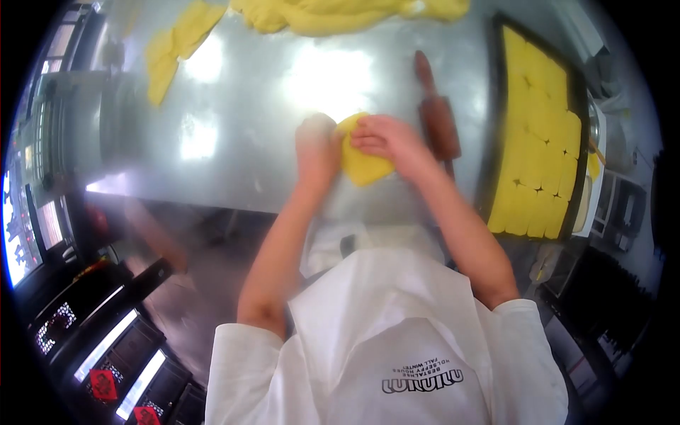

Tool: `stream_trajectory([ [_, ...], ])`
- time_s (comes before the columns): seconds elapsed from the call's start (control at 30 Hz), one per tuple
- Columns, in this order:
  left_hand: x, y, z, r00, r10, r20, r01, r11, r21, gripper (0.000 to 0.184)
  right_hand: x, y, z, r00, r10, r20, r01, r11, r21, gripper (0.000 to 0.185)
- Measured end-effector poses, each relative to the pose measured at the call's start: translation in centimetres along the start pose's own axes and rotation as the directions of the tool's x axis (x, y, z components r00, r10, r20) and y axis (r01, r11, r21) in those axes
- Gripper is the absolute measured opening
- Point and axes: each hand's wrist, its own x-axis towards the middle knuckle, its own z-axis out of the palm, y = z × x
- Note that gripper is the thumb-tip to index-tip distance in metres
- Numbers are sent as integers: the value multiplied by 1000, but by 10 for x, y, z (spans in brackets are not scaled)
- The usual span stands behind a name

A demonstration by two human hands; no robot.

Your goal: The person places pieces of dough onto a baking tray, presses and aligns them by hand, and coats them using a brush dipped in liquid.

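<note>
A flat piece of yellow dough [365,164] hangs between my two hands above the metal table. My right hand [389,140] grips its upper right edge with bent fingers. My left hand [318,142] is closed at the dough's left edge; its fingers are blurred and partly hidden, though the dough meets them. To the right of my right hand lies a wooden rolling pin [440,127], its handle pointing away from me. Further right, a dark-rimmed tray [494,131] holds several flat yellow dough pieces [536,145] set edge to edge.
A large mass of yellow dough [333,18] lies along the far side of the metal table [248,156], with a thinner dough strip [180,46] at far left. Beyond the tray is a white container [592,184]. Dark equipment with red labels [104,384] stands lower left.
</note>
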Motion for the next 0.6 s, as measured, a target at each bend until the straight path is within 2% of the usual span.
stream_trajectory([
  [0.03, 0, -1, 1, 1000, 0, -28, 1, 1000, 25, 15, 1, -1, 0, 999, 41, 4, -42, 997, 70, 33],
  [0.1, 0, 0, 4, 997, 16, -76, -11, 997, 73, 16, 1, 0, -1, 999, 45, 0, -45, 998, 52, 33],
  [0.2, -1, 3, 6, 994, -56, -90, 56, 998, -5, 12, -4, -4, 5, 1000, 1, -15, 0, 999, 44, 33],
  [0.33, -3, 6, 4, 993, -62, -100, 56, 997, -61, 12, 6, -6, 15, 1000, -28, 8, 27, 995, 100, 34],
  [0.43, -2, 4, 3, 994, -72, -84, 68, 996, -54, 13, 20, -2, 6, 999, 44, 20, -47, 989, 138, 36],
  [0.53, -4, -6, 6, 993, -44, -107, 38, 997, -60, 16, 24, 0, 4, 999, 42, 6, -43, 991, 124, 37],
  [0.6, -7, -20, 11, 990, -23, -137, 11, 996, -93, 19, 12, -5, 11, 999, -34, -27, 35, 999, 29, 35],
])
